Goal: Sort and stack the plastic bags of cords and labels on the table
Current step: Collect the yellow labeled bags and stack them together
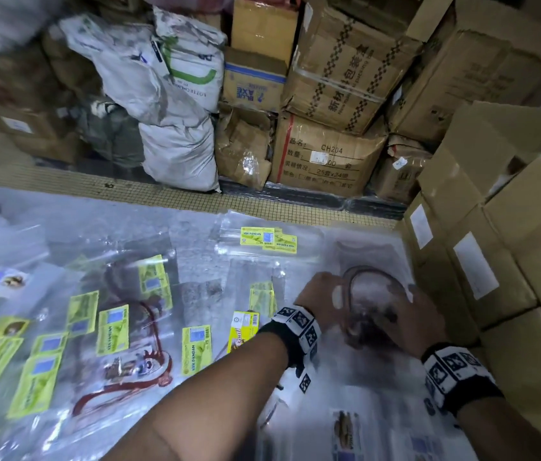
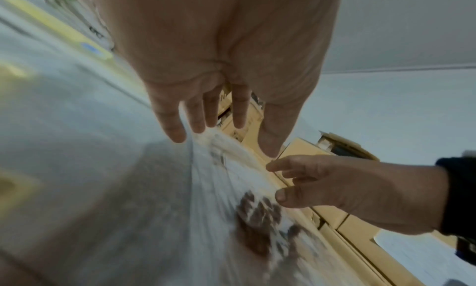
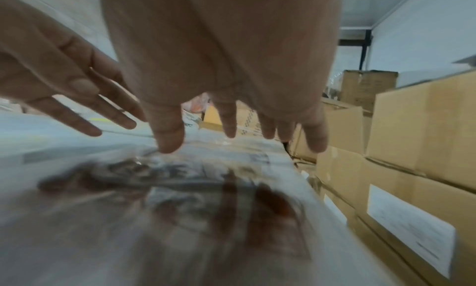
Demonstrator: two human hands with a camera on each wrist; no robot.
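A clear plastic bag holding a coil of dark brown cord point(image 1: 370, 296) lies at the right end of the table, on top of other clear bags. My left hand point(image 1: 320, 294) hovers at its left side with straight, spread fingers; the left wrist view shows the left hand point(image 2: 224, 127) just over the blurred bag point(image 2: 257, 219). My right hand point(image 1: 419, 316) is over the bag's right side, fingers extended and holding nothing. In the right wrist view the right hand point(image 3: 244, 135) hangs above the bag point(image 3: 180, 188). Whether fingertips touch the plastic is unclear.
Several clear bags with yellow-green labels point(image 1: 113, 327) and a red-brown cord point(image 1: 149, 314) are scattered over the table's left and middle. Two labelled bags point(image 1: 262, 239) lie at the far edge. Stacked cardboard boxes point(image 1: 512, 261) wall the right side; sacks point(image 1: 179, 154) and boxes stand behind.
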